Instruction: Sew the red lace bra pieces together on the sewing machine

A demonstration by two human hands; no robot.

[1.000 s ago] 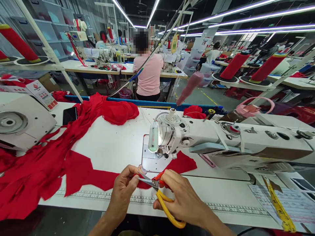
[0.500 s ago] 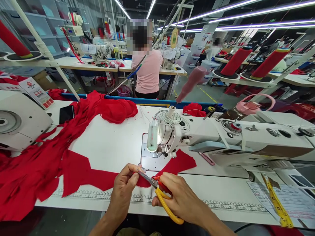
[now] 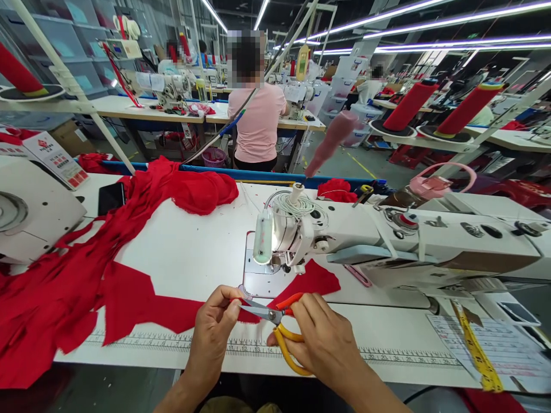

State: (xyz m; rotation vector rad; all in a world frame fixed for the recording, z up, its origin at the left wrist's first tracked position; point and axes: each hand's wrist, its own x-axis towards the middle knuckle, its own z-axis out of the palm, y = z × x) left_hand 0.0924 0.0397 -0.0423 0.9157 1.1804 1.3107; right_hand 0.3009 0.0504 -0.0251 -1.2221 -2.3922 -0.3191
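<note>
Pinching one red fabric piece (image 3: pixel 172 312), the left hand (image 3: pixel 215 332) faces the right hand (image 3: pixel 321 341) gripping one pair of scissors (image 3: pixel 275 321).

The scissors (image 3: pixel 275 321) now lie flatter than a second ago: their blades, which earlier slanted up toward the left, point nearly level to the left, with the tips just at the left hand (image 3: pixel 213 330). The orange and yellow handle loops stand wider apart, the upper one lifted clear above the right hand (image 3: pixel 321 341), whose fingers (image 3: pixel 301 312) spread further than before. The right hand sits a little lower and closer to the desk's (image 3: pixel 193 258) near edge. The left hand's pinch on the red fabric piece (image 3: pixel 307 281) comes slightly nearer the sewing machine's needle plate (image 3: pixel 262 281). The whole view has tilted slightly downward, so everything sits a bit higher.
</note>
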